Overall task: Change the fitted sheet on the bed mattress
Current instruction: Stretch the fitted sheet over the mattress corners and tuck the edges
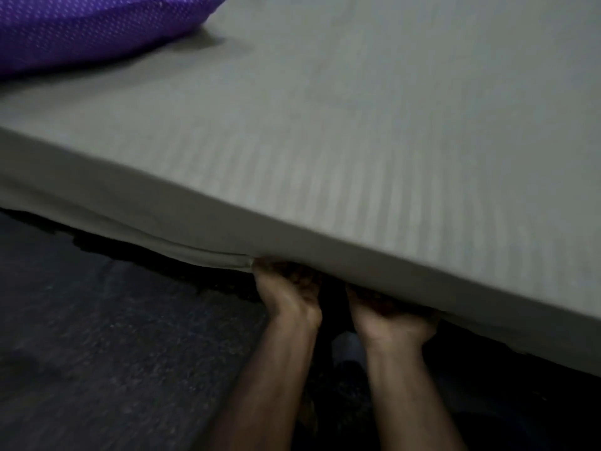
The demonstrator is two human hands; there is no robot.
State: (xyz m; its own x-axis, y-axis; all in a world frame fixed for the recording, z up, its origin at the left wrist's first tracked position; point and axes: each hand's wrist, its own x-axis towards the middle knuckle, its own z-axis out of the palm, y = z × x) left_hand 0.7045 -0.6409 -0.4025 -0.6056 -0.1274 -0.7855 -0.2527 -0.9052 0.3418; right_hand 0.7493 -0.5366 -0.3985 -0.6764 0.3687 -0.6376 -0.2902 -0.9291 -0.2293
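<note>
Both hands, the left hand (286, 289) and right hand (390, 315), grasp the bottom edge of the grey striped fitted sheet (325, 141), and a hard tug could make it slip out.

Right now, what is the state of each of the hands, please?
Left hand: fingers curled under the lower edge of the sheet on the mattress, gripping it.
Right hand: the same, fingertips hidden under the edge.

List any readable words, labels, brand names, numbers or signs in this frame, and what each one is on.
None: no text is readable anywhere.
The grey striped sheet shows stripes only, with no tag in view.
The purple pillow carries white dots, no lettering.
The dark floor bears no markings.
</note>
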